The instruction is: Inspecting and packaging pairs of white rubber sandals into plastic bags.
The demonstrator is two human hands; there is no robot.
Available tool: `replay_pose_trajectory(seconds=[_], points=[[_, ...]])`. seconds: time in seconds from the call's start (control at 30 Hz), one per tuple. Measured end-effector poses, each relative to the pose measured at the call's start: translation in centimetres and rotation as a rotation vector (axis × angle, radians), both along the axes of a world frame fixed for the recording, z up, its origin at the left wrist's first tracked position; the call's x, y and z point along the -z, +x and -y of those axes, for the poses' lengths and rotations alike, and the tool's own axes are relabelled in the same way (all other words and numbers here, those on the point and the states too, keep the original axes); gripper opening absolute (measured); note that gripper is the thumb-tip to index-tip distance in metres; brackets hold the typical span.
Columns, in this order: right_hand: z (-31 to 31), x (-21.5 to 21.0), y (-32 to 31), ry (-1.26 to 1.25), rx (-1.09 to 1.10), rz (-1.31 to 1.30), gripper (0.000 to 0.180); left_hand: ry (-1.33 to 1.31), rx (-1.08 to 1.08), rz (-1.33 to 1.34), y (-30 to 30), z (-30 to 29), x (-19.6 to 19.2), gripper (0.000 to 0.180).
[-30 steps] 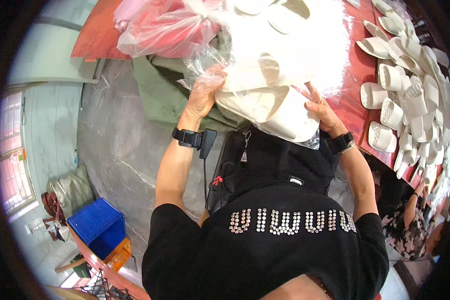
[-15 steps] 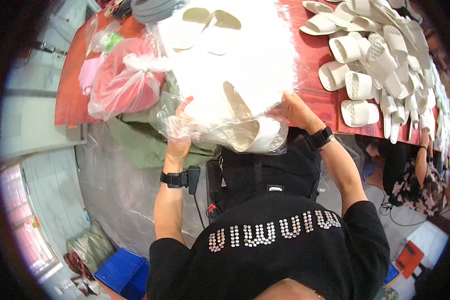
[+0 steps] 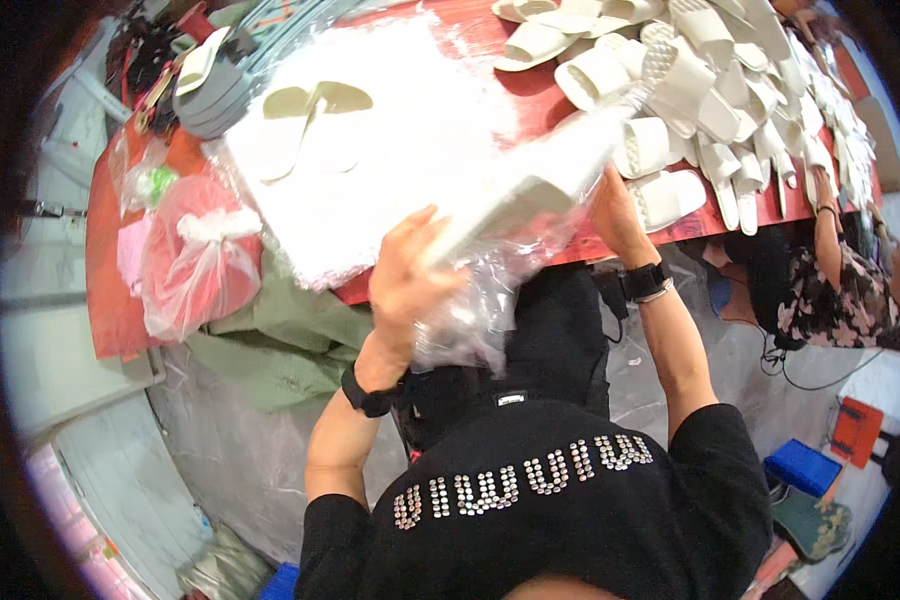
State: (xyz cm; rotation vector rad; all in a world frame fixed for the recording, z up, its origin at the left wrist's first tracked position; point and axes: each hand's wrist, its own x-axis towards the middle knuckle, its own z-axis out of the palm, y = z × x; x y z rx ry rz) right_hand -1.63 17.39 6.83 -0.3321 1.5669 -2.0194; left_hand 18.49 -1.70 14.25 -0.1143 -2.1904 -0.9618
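Over the front edge of the red table [image 3: 530, 105], holding up a crinkled, glossy, see-through bag [image 3: 470, 325], tilted, gripping the low end with a blurred left hand [image 3: 407, 280], the high end with the right hand [image 3: 618, 220]. Inside it, looking pale, smooth, smeared by motion: one slipper [image 3: 530, 207]. Off right, heaped loosely with dimpled cream slippers [image 3: 695, 95]; leftward, spread with glaring white plastic [image 3: 370, 200].

The person wears a black shirt [image 3: 570, 540] with short sleeves [image 3: 720, 450] that end near the elbows. Round silvery studs [image 3: 548, 472] run across it in a slanting band of blocky strokes. A broad black strap [image 3: 368, 396] circles the left wrist; another black band [image 3: 644, 281] circles the right, beside a thin silvery bracelet [image 3: 658, 292]. Black clothing [image 3: 560, 330] covers the lap, with a small pale label [image 3: 510, 398] near the shirt.
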Motion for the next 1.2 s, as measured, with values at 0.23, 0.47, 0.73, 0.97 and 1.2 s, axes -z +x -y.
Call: replay_pose_trajectory(seconds=[0.23,0.47,0.73,0.97,1.2], points=[[-3.3,4.3,1.1,-0.399,-0.120,0.639,0.064,-0.778,0.158,0.153,-3.7,-3.1,10.3,0.011],[-0.1,7.4,1.8,-0.056,0.088,0.338,0.042,-0.864,0.144,0.213,-1.8,-4.7,16.0,0.006],[1.4,9.3,1.2,-0.143,0.176,0.334,0.038,-0.849,0.157,0.209,-2.5,-3.5,17.1,0.006],[1.2,5.9,0.8,-0.185,0.038,0.118,0.047,-0.839,0.073,0.234,-3.0,-3.3,14.4,0.018],[-1.0,5.1,2.6,-0.163,-0.143,0.555,0.042,-0.510,0.069,0.077,-2.5,-2.0,7.5,0.015]])
